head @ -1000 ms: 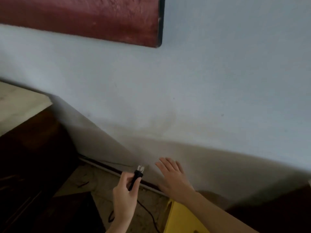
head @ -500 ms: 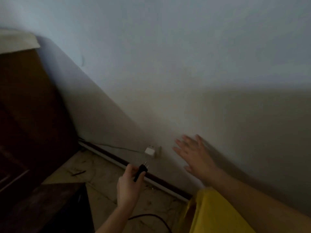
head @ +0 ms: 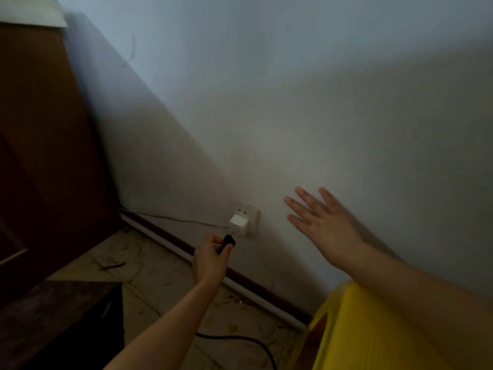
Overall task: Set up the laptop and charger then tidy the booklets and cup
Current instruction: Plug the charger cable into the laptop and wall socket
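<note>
Wall point(head: 293, 89) fills most of the frame, with our dark cabinet point(head: 40, 156) at the left edge. Our right hand point(head: 320, 225) lies spread flat at centre right, apparently against the wall. Lower centre, our left hand point(head: 210, 260) pinches the black plug point(head: 227, 243) just below the white socket point(head: 246, 217), which already holds a white adapter point(head: 238, 222).

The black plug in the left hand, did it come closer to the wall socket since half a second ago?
Yes. The black plug in the left hand now sits just below the wall socket, nearer than before; not yet inserted.
</note>
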